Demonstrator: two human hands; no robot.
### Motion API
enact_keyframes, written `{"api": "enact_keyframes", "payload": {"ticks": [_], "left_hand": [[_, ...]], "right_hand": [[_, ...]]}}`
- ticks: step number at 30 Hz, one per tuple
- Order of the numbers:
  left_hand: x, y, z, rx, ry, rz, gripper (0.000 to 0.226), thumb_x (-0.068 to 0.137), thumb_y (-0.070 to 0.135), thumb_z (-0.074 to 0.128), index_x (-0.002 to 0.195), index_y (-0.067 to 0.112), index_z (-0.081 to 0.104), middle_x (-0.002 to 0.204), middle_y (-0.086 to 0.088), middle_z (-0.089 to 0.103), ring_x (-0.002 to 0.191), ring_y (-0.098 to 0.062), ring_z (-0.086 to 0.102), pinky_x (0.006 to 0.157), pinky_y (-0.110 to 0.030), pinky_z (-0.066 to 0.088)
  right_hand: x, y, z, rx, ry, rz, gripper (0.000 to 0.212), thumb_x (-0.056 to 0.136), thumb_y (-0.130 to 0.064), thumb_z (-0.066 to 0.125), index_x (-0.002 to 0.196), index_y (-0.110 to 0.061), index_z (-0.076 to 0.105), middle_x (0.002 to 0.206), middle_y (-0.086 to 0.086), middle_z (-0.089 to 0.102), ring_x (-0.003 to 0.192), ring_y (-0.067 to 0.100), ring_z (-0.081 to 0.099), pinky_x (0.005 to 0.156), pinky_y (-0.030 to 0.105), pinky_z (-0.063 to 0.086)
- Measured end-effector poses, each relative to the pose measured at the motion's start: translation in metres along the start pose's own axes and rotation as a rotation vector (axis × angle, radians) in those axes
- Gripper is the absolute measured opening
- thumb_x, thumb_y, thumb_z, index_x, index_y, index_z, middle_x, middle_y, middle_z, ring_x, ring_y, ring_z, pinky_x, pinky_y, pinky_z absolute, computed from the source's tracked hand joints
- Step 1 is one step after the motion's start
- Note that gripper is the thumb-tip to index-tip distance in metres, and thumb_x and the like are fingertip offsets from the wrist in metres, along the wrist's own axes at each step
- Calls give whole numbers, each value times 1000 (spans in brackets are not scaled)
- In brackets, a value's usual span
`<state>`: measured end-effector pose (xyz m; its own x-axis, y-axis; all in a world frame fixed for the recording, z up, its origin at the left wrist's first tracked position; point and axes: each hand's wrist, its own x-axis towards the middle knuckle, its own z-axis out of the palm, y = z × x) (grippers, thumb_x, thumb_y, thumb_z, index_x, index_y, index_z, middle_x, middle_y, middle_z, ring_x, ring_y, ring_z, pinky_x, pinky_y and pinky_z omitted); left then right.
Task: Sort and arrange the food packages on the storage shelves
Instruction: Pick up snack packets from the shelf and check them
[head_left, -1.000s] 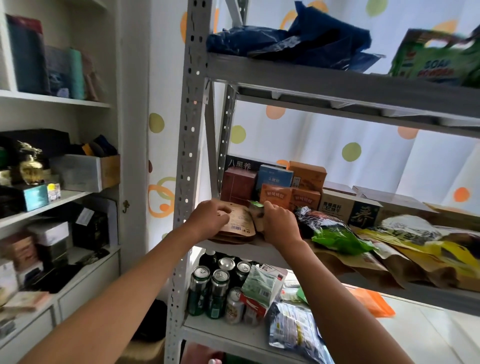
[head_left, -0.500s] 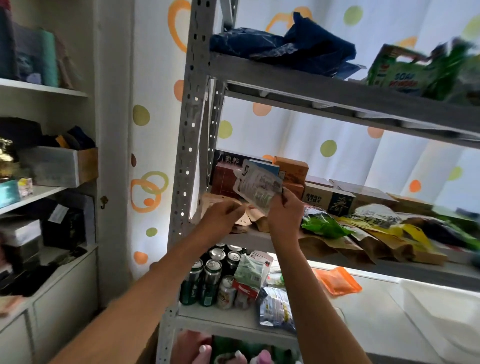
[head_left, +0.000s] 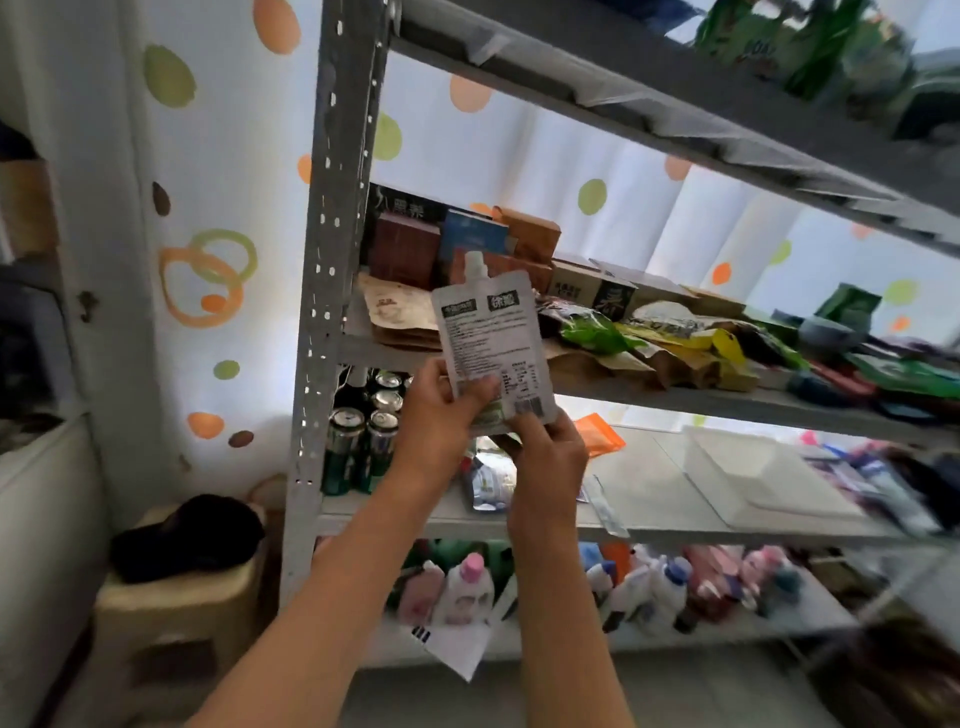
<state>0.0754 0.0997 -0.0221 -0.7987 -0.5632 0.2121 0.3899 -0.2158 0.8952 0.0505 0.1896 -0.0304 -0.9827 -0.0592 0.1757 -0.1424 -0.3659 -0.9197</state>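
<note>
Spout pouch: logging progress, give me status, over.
Both hands, left and right, gripping the spout pouch by its bottom edge. Pouch upright, off the shelf. Nothing blocking.

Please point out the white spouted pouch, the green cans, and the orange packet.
white spouted pouch (head_left: 488, 332), head view, printed back panel
green cans (head_left: 343, 447), head view, front can's side
orange packet (head_left: 602, 439), head view, flat face

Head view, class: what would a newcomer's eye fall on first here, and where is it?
First, the white spouted pouch held upright in the middle by both hands, the left hand at its lower left and the right hand at its bottom edge. Behind it, a grey metal shelf carries boxes and a jumble of bags. Green cans stand one level lower, at the left.
</note>
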Motion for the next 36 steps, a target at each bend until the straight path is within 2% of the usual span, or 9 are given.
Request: {"api": "enact_keyframes", "payload": {"ticks": [3, 6, 10, 16, 19, 24, 29, 33, 36], "left_hand": [[-18, -8, 2, 34, -38, 36, 24, 86, 11, 75, 104, 17, 60, 101, 0, 75, 90, -15, 74, 71, -26, 60], [-38, -12, 9, 109, -96, 38, 26, 86, 13, 75, 107, 14, 60, 102, -1, 74, 89, -14, 73, 71, -27, 60], [-65, -19, 26, 156, -148, 35, 27, 85, 11, 75, 107, 16, 62, 97, 3, 75, 85, -8, 73, 67, -20, 57], [-113, -39, 68, 124, -202, -50, 24, 85, 11, 74, 104, 20, 63, 100, 0, 75, 90, -14, 74, 74, -26, 60], [-137, -50, 92, 116, -221, -103, 25, 86, 17, 73, 108, 20, 63, 104, -1, 75, 93, -16, 74, 78, -30, 60], [-185, -70, 146, 66, -200, -155, 14, 90, 20, 68, 103, 17, 68, 98, -4, 77, 84, -16, 74, 65, -24, 57], [-235, -91, 191, 43, -177, -122, 15, 89, 12, 68, 103, 16, 68, 100, -2, 77, 90, -19, 74, 73, -29, 60], [-271, -104, 214, 62, -131, -93, 17, 88, 10, 69, 105, 11, 67, 100, -3, 77, 90, -21, 74, 74, -32, 61], [-295, -106, 224, 122, -115, -71, 16, 89, 10, 69, 102, 18, 68, 97, 3, 77, 89, -15, 74, 72, -25, 59]], "right_hand": [[-17, 0, -28, -4, -23, 72, 23, 89, 7, 56, 98, -7, 72, 93, 10, 75, 83, 20, 71, 76, 34, 62], [-29, -2, -57, -47, -86, 114, 17, 94, -11, 61, 106, -8, 72, 100, 14, 74, 87, 21, 72, 75, 34, 61], [-39, -9, -86, -128, -82, 70, 42, 83, -47, 66, 111, -16, 72, 94, 7, 75, 80, 20, 70, 64, 29, 56], [-51, -26, -141, -171, -32, -2, 22, 95, -34, 65, 112, -21, 68, 106, 3, 76, 94, 17, 75, 74, 28, 62], [-60, -35, -174, -159, -20, -51, 17, 96, -28, 65, 112, -23, 67, 103, -5, 77, 93, 12, 75, 72, 24, 61], [-76, -57, -240, -72, 6, -21, 13, 95, -17, 66, 107, -14, 71, 94, -5, 79, 86, 15, 76, 65, 21, 59], [-92, -79, -306, -120, -13, -28, 26, 84, -34, 69, 105, -18, 70, 102, 0, 78, 94, 20, 75, 75, 32, 63], [-107, -87, -344, -41, -45, 86, 37, 84, -46, 61, 107, -18, 70, 95, 2, 79, 84, 18, 76, 60, 24, 58], [-120, -87, -362, -28, -64, 129, 24, 93, -41, 60, 105, -23, 69, 95, 1, 78, 85, 19, 76, 61, 25, 59]]}}
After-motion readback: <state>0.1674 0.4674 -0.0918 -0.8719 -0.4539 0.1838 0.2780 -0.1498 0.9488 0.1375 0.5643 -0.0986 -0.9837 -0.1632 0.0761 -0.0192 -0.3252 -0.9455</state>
